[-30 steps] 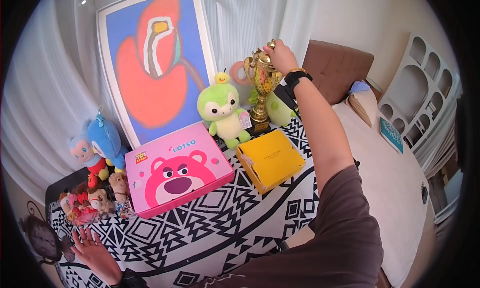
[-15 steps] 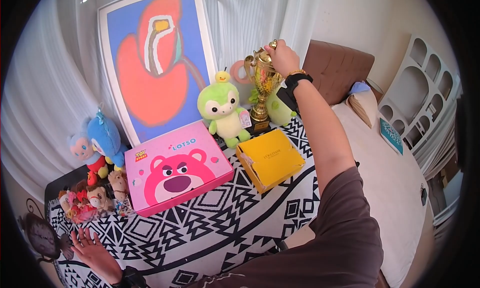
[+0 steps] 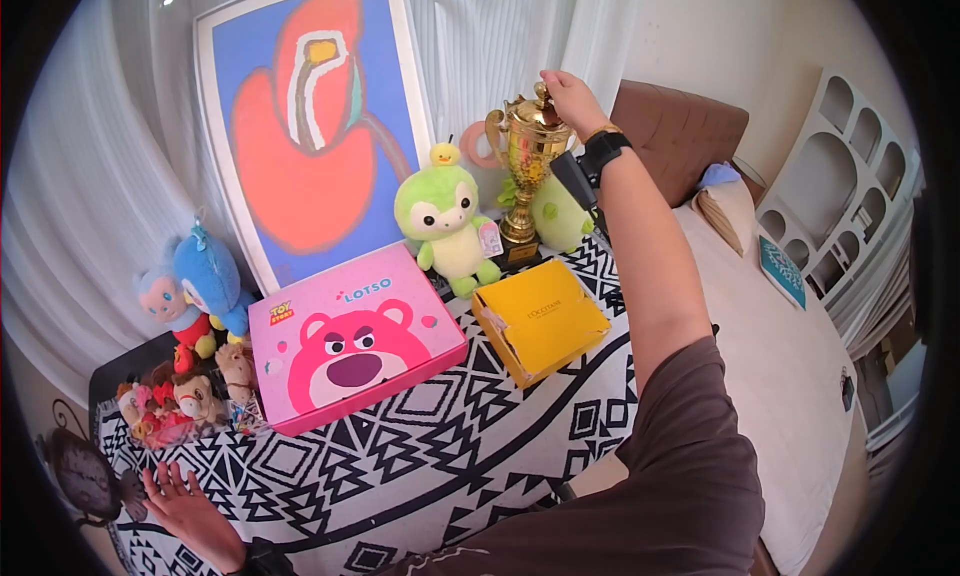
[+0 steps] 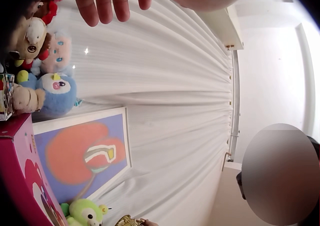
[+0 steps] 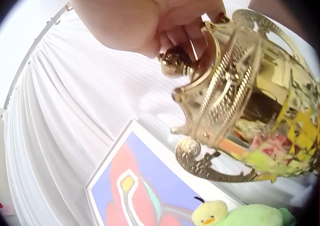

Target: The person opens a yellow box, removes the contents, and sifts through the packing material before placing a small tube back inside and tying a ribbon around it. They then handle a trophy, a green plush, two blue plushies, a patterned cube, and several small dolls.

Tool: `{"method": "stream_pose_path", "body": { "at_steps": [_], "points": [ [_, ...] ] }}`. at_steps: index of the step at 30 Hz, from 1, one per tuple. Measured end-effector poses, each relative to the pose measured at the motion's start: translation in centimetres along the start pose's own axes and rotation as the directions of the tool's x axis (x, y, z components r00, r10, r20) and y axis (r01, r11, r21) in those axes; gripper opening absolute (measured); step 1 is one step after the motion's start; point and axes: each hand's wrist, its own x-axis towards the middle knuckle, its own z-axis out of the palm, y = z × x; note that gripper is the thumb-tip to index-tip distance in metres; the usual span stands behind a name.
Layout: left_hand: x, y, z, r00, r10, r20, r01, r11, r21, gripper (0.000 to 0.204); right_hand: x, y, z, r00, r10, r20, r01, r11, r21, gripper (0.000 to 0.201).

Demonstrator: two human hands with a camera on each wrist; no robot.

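Cloth [image 3: 450, 451]: sweeping across lower frame.
Trophy [image 3: 533, 156]: upper centre, knob [image 5: 174, 67] right by right hand [image 3: 579, 108].
Grip: can't tell!
Left hand [image 3: 193, 514]: lower left, spread.

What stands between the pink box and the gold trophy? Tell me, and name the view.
The green plush toy, with a yellow chick on its head, sits between the pink box and the gold trophy; the head view shows this.
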Motion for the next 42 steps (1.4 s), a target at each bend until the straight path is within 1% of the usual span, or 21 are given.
{"method": "stream_pose_path", "body": {
  "at_steps": [1,3,5,7,9,12,13,15,18,21,22,24,25,27,30,31,33,34,36,39,42],
  "points": [
    [0.0,0.0,0.0,1.000,0.012,-0.002,-0.012,1.000,0.016,0.052,0.0,-0.2,-0.4,1.000,0.001,0.000,-0.001,1.000,-0.001,0.041],
    [0.0,0.1,0.1,1.000,0.004,-0.007,-0.004,1.000,0.010,0.053,-0.1,-0.5,-0.9,0.995,0.021,0.101,-0.025,0.999,0.030,0.032],
    [-0.1,0.1,0.3,1.000,-0.005,-0.015,0.005,1.000,0.002,0.053,-0.3,-0.7,-0.9,0.996,0.016,0.085,-0.019,0.999,0.041,0.030],
    [-0.3,0.1,0.7,0.998,-0.010,-0.058,0.010,1.000,-0.009,0.053,-0.3,-0.7,-1.1,0.997,0.010,0.070,-0.014,0.999,0.051,0.029],
    [-0.4,0.1,0.8,0.998,-0.017,-0.063,0.016,1.000,-0.011,0.053,-0.1,-0.6,-1.3,0.992,0.028,0.120,-0.025,0.999,-0.024,0.031],
    [-0.3,-0.1,0.4,0.999,-0.017,-0.050,0.016,1.000,-0.016,0.053,-0.4,-0.9,-1.4,0.992,0.035,0.124,-0.031,0.999,-0.031,0.032],
    [-0.4,-0.2,0.3,0.999,-0.011,-0.033,0.010,1.000,-0.019,0.053,-0.6,-0.9,-1.4,0.992,0.036,0.124,-0.032,0.999,-0.032,0.032],
    [-0.4,-0.3,0.2,0.999,-0.011,-0.033,0.010,1.000,-0.021,0.053,-0.9,-1.0,-1.3,0.999,0.010,0.048,-0.007,0.998,-0.062,0.035],
    [-0.4,-0.4,0.1,1.000,-0.010,-0.025,0.009,1.000,-0.025,0.053,-0.3,-0.1,-1.3,1.000,-0.003,0.031,0.005,0.999,-0.052,0.039],
    [-0.5,-0.2,0.5,1.000,-0.010,-0.027,0.010,1.000,-0.023,0.053,-1.1,-0.9,-0.9,0.999,-0.019,0.031,0.021,0.996,-0.086,0.037],
    [-0.5,-0.1,0.6,0.999,-0.010,-0.036,0.010,1.000,-0.019,0.053,-0.8,-0.5,-0.9,0.999,-0.018,0.029,0.021,0.996,-0.085,0.037],
    [-0.6,0.1,0.7,0.999,-0.010,-0.032,0.009,1.000,-0.023,0.052,-0.2,0.6,-0.8,0.984,-0.090,0.151,0.075,0.992,0.103,0.035],
    [-0.6,0.1,0.8,1.000,-0.010,-0.030,0.010,1.000,-0.028,0.052,0.0,0.7,-0.9,0.985,-0.091,0.150,0.075,0.992,0.104,0.035],
    [-0.6,0.1,0.8,0.999,-0.005,-0.031,0.005,1.000,-0.018,0.052,0.2,0.9,-1.1,0.973,-0.046,0.227,0.022,0.994,0.109,0.033],
    [-0.6,0.1,0.9,0.999,-0.003,-0.035,0.003,1.000,-0.010,0.052,-0.6,-0.2,-1.0,0.981,-0.020,0.191,-0.001,0.994,0.109,0.036],
    [-0.6,0.1,0.9,0.999,-0.004,-0.038,0.004,1.000,-0.012,0.052,-0.3,0.2,-1.0,0.981,-0.020,0.192,-0.001,0.994,0.109,0.036],
    [-0.6,0.0,0.8,0.999,-0.011,-0.046,0.010,1.000,-0.020,0.052,0.3,1.0,-0.9,0.989,-0.002,0.148,-0.004,0.999,0.036,0.038],
    [-0.5,0.0,0.7,0.998,-0.018,-0.052,0.017,0.999,-0.029,0.052,0.1,0.8,-0.8,0.989,-0.001,0.149,-0.004,0.999,0.036,0.038],
    [-0.4,-0.1,0.4,0.999,-0.017,-0.042,0.016,0.999,-0.035,0.052,-0.4,0.4,-0.7,0.997,0.000,0.077,-0.003,0.999,0.036,0.044],
    [-0.6,0.0,0.7,0.999,-0.014,-0.040,0.013,0.999,-0.031,0.052,-0.2,0.8,-0.6,0.999,-0.026,0.030,0.025,1.000,0.001,0.049],
    [-0.7,0.0,0.9,0.999,-0.013,-0.045,0.012,1.000,-0.019,0.052,-0.3,0.6,-0.7,0.999,-0.008,0.040,0.008,1.000,0.006,0.049]
  ]
}}
